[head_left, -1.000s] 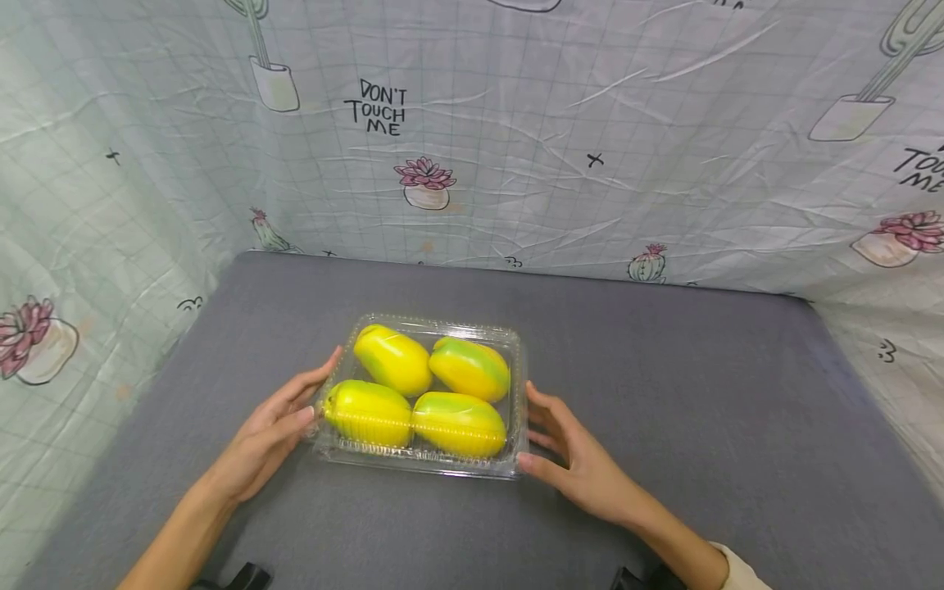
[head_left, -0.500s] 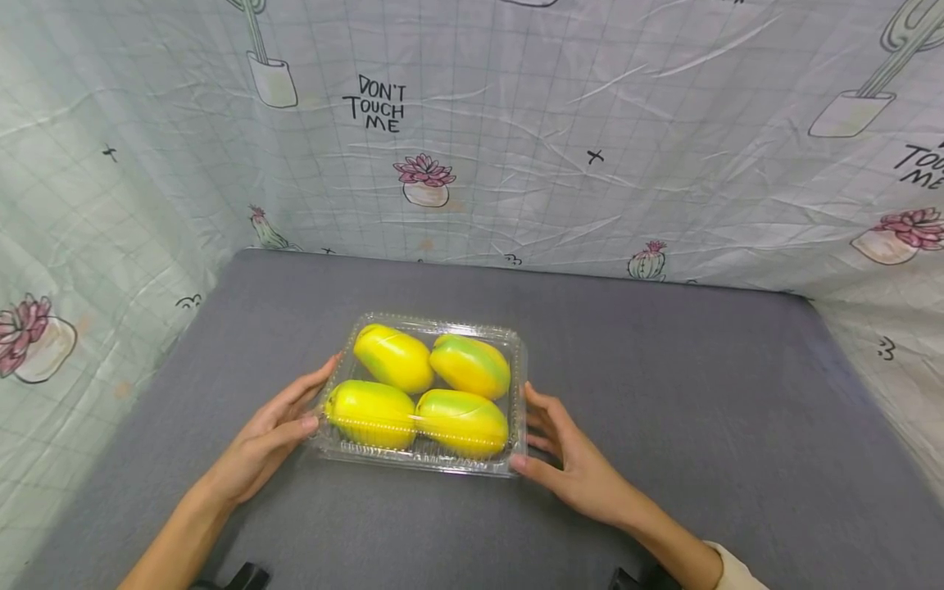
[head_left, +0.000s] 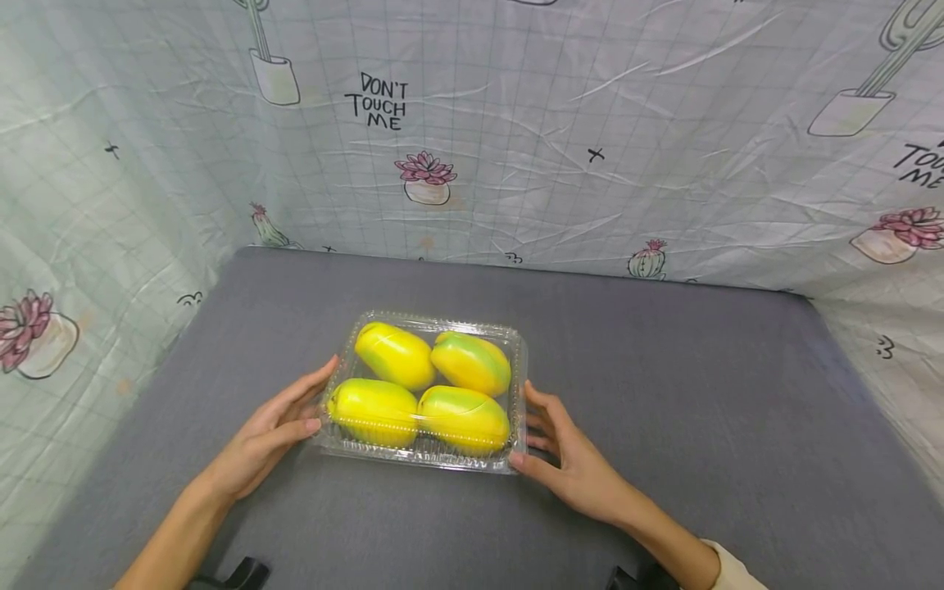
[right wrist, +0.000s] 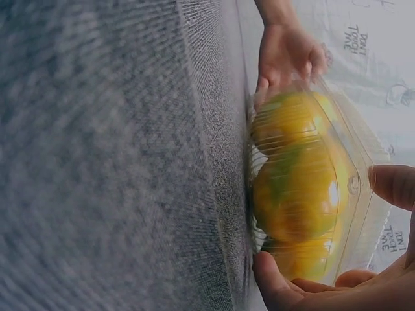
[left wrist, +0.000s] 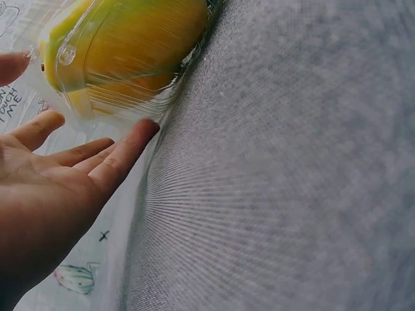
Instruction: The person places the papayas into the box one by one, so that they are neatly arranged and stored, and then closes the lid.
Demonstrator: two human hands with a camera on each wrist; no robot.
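Observation:
A clear plastic clamshell box [head_left: 420,459], its lid down, sits on the grey table with several oblong yellow-green fruits inside, one being the front-right fruit [head_left: 465,418]; they resemble mangoes or small papayas. My left hand [head_left: 261,438] holds the box's left end, thumb at the near corner and fingers along the side. At the opposite end my right hand [head_left: 583,467] grips it, thumb on the near right corner. In the right wrist view, that thumb [right wrist: 394,184] presses the rim while a fingertip touches low down near the table. The undersides of the fruits are hidden.
The grey cloth-covered table [head_left: 701,393] extends around the box. A white curtain [head_left: 516,115] printed with cactus pots and lettering hangs behind it and along both sides. Dark objects [head_left: 247,574] show at the front edge near each forearm.
My right thumb has slid slightly left onto the box's near right corner, and my left thumb a little right against its corner. The box has barely shifted; the head view has tilted slightly.

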